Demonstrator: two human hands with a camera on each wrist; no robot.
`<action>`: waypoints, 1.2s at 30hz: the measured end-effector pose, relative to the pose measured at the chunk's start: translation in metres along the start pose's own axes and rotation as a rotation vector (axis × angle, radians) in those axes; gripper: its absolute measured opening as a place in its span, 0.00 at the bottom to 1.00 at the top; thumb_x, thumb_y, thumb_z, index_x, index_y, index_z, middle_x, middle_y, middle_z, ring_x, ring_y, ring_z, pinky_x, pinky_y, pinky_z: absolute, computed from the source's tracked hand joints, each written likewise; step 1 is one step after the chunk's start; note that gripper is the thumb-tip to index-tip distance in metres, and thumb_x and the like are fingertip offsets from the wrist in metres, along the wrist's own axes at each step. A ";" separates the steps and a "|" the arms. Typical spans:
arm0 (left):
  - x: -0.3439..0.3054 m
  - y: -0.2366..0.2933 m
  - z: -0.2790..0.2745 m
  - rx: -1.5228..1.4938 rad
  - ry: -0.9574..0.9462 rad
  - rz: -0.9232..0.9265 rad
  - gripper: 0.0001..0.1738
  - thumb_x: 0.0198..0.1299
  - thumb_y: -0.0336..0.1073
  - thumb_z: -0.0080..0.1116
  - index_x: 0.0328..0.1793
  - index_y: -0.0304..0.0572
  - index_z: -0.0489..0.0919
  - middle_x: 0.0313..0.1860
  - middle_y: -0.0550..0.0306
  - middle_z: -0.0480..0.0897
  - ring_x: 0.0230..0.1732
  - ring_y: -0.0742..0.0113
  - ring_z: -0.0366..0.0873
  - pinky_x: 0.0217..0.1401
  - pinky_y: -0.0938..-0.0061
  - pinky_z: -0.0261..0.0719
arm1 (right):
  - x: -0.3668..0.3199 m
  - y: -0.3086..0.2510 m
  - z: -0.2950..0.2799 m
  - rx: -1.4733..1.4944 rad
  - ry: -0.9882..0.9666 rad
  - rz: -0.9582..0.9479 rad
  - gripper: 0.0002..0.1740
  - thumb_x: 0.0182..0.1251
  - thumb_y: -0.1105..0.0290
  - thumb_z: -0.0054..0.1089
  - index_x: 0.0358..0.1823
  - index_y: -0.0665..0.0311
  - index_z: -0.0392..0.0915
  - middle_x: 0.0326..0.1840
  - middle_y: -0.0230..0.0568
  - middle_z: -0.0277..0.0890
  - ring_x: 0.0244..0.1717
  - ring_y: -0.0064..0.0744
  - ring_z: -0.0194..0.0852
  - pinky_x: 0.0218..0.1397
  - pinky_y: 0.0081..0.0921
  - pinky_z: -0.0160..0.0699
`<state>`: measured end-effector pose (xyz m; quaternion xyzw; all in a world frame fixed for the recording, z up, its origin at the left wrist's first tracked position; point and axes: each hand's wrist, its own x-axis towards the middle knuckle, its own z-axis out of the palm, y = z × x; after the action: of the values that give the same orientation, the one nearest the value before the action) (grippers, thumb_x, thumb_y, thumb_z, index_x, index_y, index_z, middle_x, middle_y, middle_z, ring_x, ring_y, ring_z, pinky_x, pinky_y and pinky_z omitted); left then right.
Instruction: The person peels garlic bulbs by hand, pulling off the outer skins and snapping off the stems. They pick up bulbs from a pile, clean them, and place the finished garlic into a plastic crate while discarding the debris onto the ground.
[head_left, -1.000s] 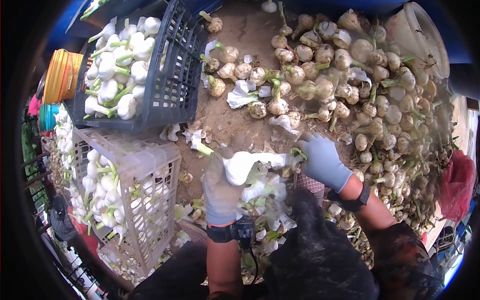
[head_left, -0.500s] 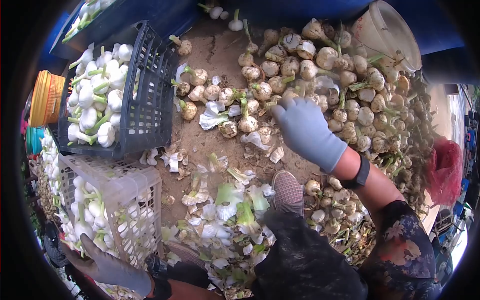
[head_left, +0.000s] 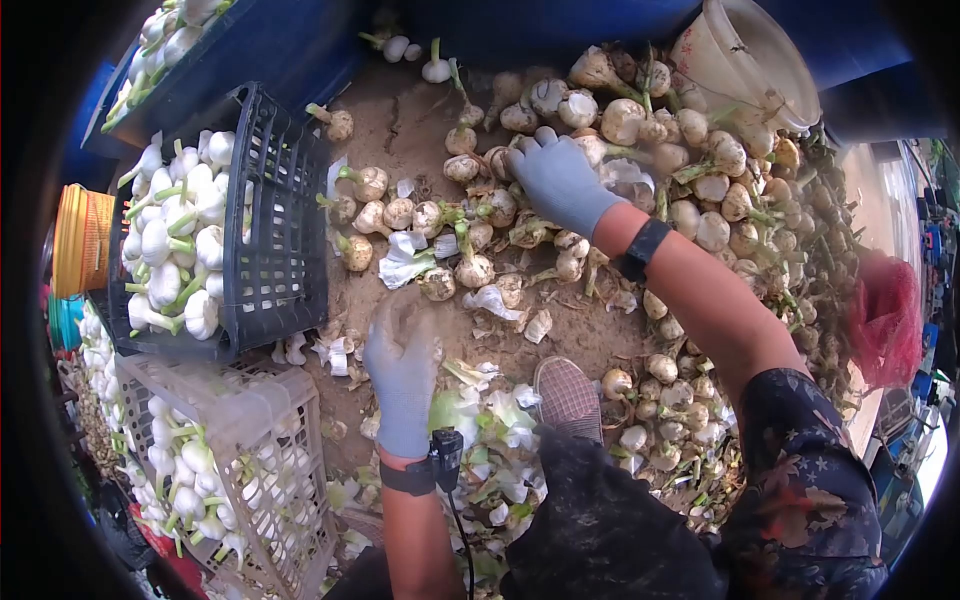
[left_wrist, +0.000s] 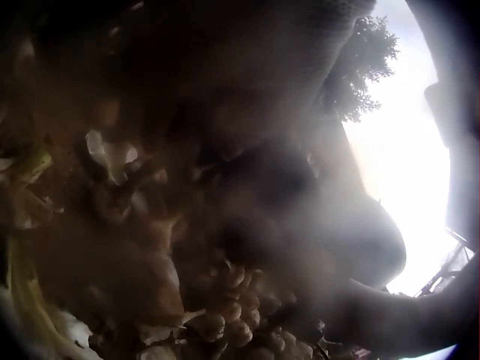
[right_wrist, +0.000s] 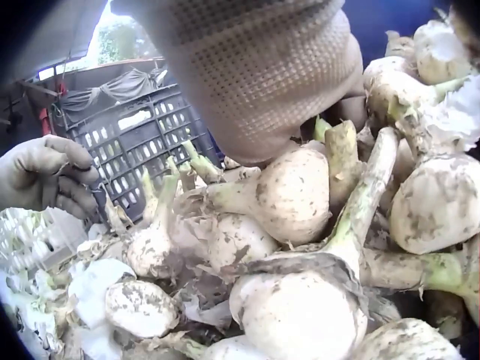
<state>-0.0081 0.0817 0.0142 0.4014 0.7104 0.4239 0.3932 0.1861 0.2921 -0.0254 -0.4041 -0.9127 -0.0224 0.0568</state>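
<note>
My right hand (head_left: 565, 180), in a grey knitted glove, reaches into the heap of soil-marked garlic (head_left: 625, 122). Its fingertips are right at a garlic bulb (head_left: 497, 162) on the near-left side of that heap. In the right wrist view the glove covers its own fingertips, close above a bulb (right_wrist: 294, 196) with a cut stem; I cannot tell whether the fingers grip one. Gloved as well, my left hand (head_left: 402, 375) hovers over the soil, its fingers loosely bent and holding nothing. The left wrist view is dark and blurred.
Peeled white garlic fills a black crate (head_left: 275, 235) and a pale crate (head_left: 285, 470) on the left. Papery skins (head_left: 485, 430) lie around a checked shoe (head_left: 568, 390). A white bucket (head_left: 745, 70) leans at the back, and a red mesh bag (head_left: 885, 320) is at right.
The peeled garlic bulb has left my left hand, which went to the pale crate and then came back over the soil. My right hand has moved away from me into the heap.
</note>
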 end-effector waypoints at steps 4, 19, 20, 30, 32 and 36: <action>0.004 0.016 0.019 -0.095 0.009 -0.046 0.24 0.56 0.23 0.57 0.61 0.31 0.72 0.57 0.50 0.76 0.58 0.65 0.73 0.63 0.71 0.70 | -0.004 -0.013 -0.033 0.281 0.167 0.107 0.12 0.50 0.75 0.57 0.38 0.60 0.74 0.36 0.41 0.77 0.40 0.46 0.77 0.39 0.39 0.76; -0.011 0.011 0.026 -0.077 0.098 0.005 0.27 0.54 0.24 0.60 0.63 0.31 0.71 0.62 0.48 0.72 0.61 0.60 0.72 0.67 0.67 0.66 | 0.007 0.002 -0.026 0.574 0.069 0.357 0.18 0.57 0.76 0.61 0.51 0.63 0.75 0.45 0.47 0.79 0.49 0.40 0.78 0.50 0.32 0.78; -0.012 0.017 0.029 -0.200 0.095 0.033 0.29 0.53 0.24 0.62 0.64 0.32 0.70 0.63 0.49 0.71 0.61 0.61 0.71 0.67 0.66 0.67 | -0.008 -0.009 -0.040 0.929 0.067 0.378 0.18 0.59 0.76 0.60 0.53 0.64 0.75 0.46 0.44 0.79 0.49 0.36 0.77 0.52 0.29 0.76; -0.052 0.008 0.032 -0.143 -0.091 0.156 0.44 0.37 0.31 0.78 0.63 0.35 0.68 0.58 0.49 0.72 0.59 0.61 0.72 0.61 0.69 0.73 | -0.117 -0.109 -0.052 1.485 -0.319 0.542 0.28 0.68 0.49 0.54 0.36 0.74 0.76 0.21 0.41 0.75 0.25 0.28 0.72 0.31 0.30 0.71; -0.062 0.007 0.026 -0.152 -0.107 0.073 0.45 0.36 0.31 0.78 0.64 0.34 0.68 0.59 0.49 0.72 0.60 0.61 0.72 0.61 0.69 0.73 | -0.118 -0.120 -0.065 1.476 -0.323 0.621 0.25 0.69 0.52 0.54 0.30 0.73 0.74 0.19 0.50 0.72 0.24 0.35 0.74 0.30 0.33 0.73; -0.065 0.008 0.012 -0.341 -0.178 -0.126 0.49 0.32 0.28 0.79 0.66 0.34 0.66 0.59 0.50 0.71 0.60 0.62 0.71 0.62 0.69 0.73 | -0.125 -0.127 -0.074 1.378 -0.363 0.542 0.22 0.68 0.55 0.54 0.33 0.71 0.74 0.20 0.54 0.74 0.26 0.44 0.79 0.29 0.37 0.74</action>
<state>0.0287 0.0289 0.0315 0.3198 0.6143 0.4755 0.5425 0.1824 0.1083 0.0336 -0.4845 -0.5844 0.6338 0.1485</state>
